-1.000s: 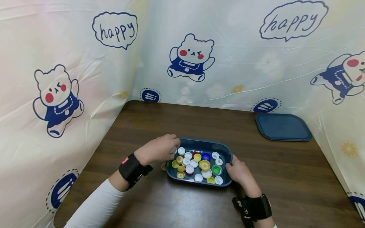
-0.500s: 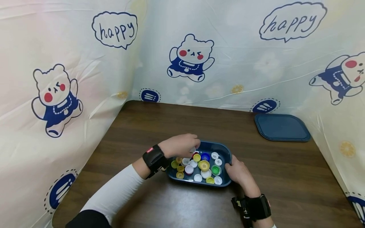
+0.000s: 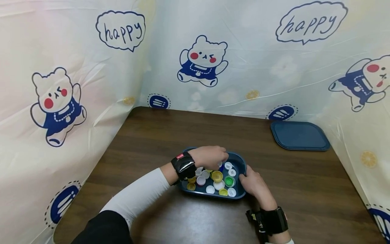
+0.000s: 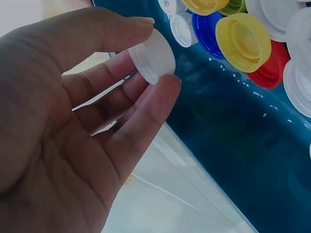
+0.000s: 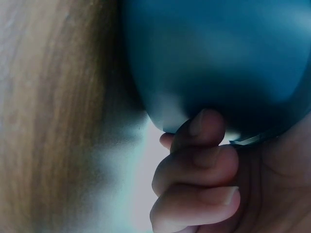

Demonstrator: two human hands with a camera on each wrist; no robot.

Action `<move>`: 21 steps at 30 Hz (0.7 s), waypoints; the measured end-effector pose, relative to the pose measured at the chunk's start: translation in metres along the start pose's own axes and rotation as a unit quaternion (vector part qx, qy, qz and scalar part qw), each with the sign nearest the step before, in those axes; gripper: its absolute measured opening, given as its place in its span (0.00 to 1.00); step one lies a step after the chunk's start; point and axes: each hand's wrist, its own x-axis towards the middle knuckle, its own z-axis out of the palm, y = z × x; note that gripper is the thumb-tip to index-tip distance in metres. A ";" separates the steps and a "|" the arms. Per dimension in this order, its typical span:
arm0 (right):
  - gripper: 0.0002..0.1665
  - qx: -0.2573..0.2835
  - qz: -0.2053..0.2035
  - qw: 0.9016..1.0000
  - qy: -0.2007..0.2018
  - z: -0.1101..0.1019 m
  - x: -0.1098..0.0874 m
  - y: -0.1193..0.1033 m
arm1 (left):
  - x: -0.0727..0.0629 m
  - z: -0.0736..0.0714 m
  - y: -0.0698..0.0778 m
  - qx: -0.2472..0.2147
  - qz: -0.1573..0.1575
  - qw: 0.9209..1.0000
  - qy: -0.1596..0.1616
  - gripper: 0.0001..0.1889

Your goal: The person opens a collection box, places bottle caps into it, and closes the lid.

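Observation:
My left hand [image 3: 211,158] is over the back part of a blue tray [image 3: 207,194]. Between thumb and fingertips it pinches a white bottle cap [image 4: 154,57], held above the tray floor in the left wrist view. Bottle caps in several colours lie in the tray, among them a green cap [image 3: 229,181], a yellow cap [image 4: 243,42], a red cap [image 4: 271,65] and a blue cap [image 4: 208,35]. At the tray's right end my right hand [image 3: 255,185] grips the rim; its curled fingers show under the tray in the right wrist view.
A flat blue lid or second tray [image 3: 300,135] lies at the back right of the brown wooden table [image 3: 170,130]. A printed curtain [image 3: 243,51] hangs behind and along both sides of the table.
My left hand has moved right along the tray's back side, from its left end, carrying the white bottle cap. The right hand keeps its grip, and the tray stays in place.

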 end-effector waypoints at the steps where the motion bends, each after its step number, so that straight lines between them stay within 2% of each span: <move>1: 0.28 0.000 0.000 1.000 -0.001 0.000 0.000 0.000 | 0.001 -0.001 0.000 0.002 0.001 1.000 0.000 0.16; 10: 0.27 -0.004 0.000 1.000 0.000 0.001 0.001 -0.001 | -0.003 -0.006 -0.002 0.000 -0.009 1.000 0.006 0.20; 16: 0.27 0.000 0.005 1.000 -0.001 0.002 0.001 -0.001 | -0.011 -0.005 -0.006 0.009 -0.023 1.000 0.006 0.20; 21: 0.28 0.002 0.006 1.000 -0.001 0.001 0.000 -0.002 | -0.023 -0.005 -0.008 0.011 -0.032 0.999 0.009 0.21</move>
